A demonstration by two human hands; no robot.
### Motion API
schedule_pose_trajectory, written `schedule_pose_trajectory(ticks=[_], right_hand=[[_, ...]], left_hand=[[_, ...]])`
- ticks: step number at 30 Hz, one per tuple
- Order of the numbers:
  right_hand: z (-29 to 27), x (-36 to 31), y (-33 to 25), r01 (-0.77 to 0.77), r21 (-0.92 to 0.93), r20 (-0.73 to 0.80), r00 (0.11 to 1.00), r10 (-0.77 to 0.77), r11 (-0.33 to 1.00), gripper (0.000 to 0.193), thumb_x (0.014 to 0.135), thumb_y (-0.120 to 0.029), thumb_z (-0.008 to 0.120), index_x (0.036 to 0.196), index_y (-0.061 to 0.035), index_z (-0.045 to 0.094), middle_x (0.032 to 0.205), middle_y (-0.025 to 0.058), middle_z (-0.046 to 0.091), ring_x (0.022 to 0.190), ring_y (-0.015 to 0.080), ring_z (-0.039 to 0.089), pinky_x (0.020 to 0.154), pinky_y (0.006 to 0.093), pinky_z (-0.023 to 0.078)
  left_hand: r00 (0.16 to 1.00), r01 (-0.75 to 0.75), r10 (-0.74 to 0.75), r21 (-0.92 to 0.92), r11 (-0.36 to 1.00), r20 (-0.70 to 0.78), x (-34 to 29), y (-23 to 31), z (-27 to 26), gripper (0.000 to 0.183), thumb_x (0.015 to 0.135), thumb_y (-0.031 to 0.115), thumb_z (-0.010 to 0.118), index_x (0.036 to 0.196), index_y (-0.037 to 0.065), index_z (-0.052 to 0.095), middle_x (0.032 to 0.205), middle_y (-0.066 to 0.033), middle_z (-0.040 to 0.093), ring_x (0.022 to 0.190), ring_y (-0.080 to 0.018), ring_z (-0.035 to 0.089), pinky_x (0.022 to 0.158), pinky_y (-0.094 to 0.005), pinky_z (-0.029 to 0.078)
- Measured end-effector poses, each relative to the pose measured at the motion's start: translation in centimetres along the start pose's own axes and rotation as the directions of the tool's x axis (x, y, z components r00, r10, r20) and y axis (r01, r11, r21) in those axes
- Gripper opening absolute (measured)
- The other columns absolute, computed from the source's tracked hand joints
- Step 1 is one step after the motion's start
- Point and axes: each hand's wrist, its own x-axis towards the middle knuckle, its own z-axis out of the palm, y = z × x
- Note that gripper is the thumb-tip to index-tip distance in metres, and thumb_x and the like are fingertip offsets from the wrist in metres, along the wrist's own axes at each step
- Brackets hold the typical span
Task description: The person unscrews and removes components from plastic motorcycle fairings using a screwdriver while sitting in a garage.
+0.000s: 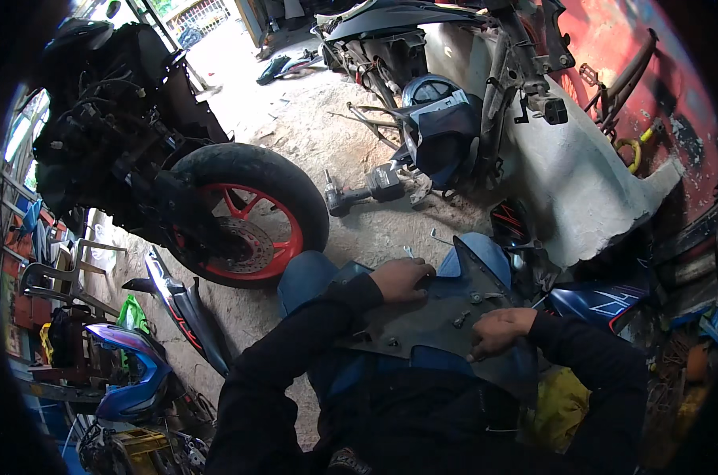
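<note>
Across my lap lies a dark grey motorcycle fairing panel (pixel 430 324), inner face up, with a pointed far corner and small metal fittings on it. My left hand (pixel 404 279) is curled on its far left edge, gripping it. My right hand (pixel 501 331) is over the right part, fingers bent down and pressed together toward the near edge. Whatever those fingers hold, if anything, is hidden. Between the hands sits a small dark bolt or clip (pixel 461 319), and a silvery fitting (pixel 478 298) is farther up.
A motorcycle's front wheel (pixel 283 237) with red rim stands ahead-left. A cordless impact wrench (pixel 363 191) lies on the concrete floor. Loose fairings lie left, including a blue-purple one (pixel 133 388); a dark blue panel (pixel 600 299) is right. A partly stripped motorcycle (pixel 446 134) stands ahead.
</note>
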Motion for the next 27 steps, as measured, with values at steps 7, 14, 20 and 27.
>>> schedule_pose_trajectory(ticks=[7,14,20,27], right_hand=[[-0.6,-1.0,-2.0,-0.117,-0.042,-0.032,0.993,0.116,0.992,0.055,0.092,-0.055,0.054,0.093,-0.0036,0.073,0.092,0.0211,0.069,0.093,0.0371,0.066,0.081,0.0463,0.051],[-0.6,-1.3,-2.7,-0.15,-0.141,-0.097,0.986,0.137,0.978,0.058,0.091,-0.058,0.052,0.092,-0.004,0.073,0.093,0.0181,0.07,0.097,0.0384,0.066,0.087,0.0454,0.051],[-0.2,-0.6,-2.1,-0.119,-0.19,-0.088,0.991,0.104,0.975,0.051,0.092,-0.046,0.046,0.092,-0.0023,0.072,0.096,0.0183,0.07,0.098,0.0365,0.066,0.089,0.0438,0.051],[-0.7,-0.9,-1.6,-0.066,-0.172,-0.075,0.996,0.054,0.983,0.045,0.088,-0.04,0.045,0.091,-0.0044,0.073,0.095,0.0194,0.069,0.094,0.0362,0.066,0.085,0.0443,0.05]], left_hand=[[1.0,-0.02,0.021,0.006,1.0,-0.017,0.2,-0.2,0.3,0.048,0.077,0.024,0.067,0.12,0.004,0.058,0.108,-0.0188,0.06,0.106,-0.0359,0.059,0.093,-0.0457,0.046],[0.998,-0.032,0.033,0.017,0.999,-0.05,0.1,-0.3,0.5,0.048,0.078,0.024,0.067,0.121,0.005,0.058,0.107,-0.0181,0.06,0.106,-0.0357,0.058,0.092,-0.0455,0.046],[0.999,-0.013,0.014,0.024,1.0,-0.036,0.0,-0.3,0.4,0.048,0.078,0.024,0.067,0.122,0.005,0.058,0.109,-0.018,0.06,0.106,-0.0356,0.059,0.093,-0.0456,0.046],[0.999,-0.021,0.021,0.006,1.0,-0.03,0.0,0.0,0.2,0.049,0.078,0.023,0.068,0.123,0.005,0.057,0.11,-0.0182,0.06,0.107,-0.0361,0.058,0.094,-0.0458,0.046]])
